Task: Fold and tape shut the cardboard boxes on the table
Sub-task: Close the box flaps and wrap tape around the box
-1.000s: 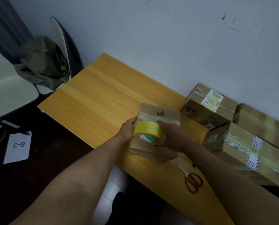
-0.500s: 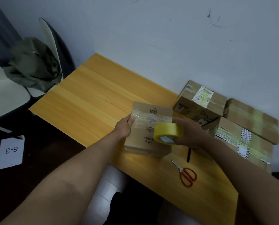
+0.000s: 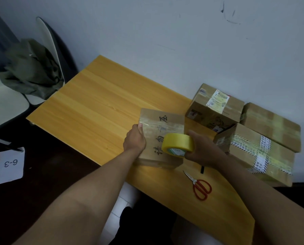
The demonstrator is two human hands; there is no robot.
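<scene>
I have a flat cardboard box lying near the front edge of the wooden tabletop, its top face turned up with dark handwritten characters along its right side. A strip of clear tape runs across the far part of that face. My left hand grips the box at its left edge, the thumb pressed on top where the tape strip ends and the other fingers curled down the side out of sight. My right hand holds a roll of yellow tape just above the right part of the box, fingers wrapped round its outer rim, the roll tilted so its printed core faces toward me.

To the right, against the wall, sit three more boxes close together: a small box with a white label on top, a long box behind and to the right of it, and a large box with striped tape crossing it, nearest me. All three look closed and taped. A pair of red-handled scissors lies on the tabletop in front of my right wrist, blades pointing away to the left, apart from the box.

Off the tabletop to the left, a white chair carries a crumpled dark green cloth, and a white card marked 6-3 lies on the dark floor.
</scene>
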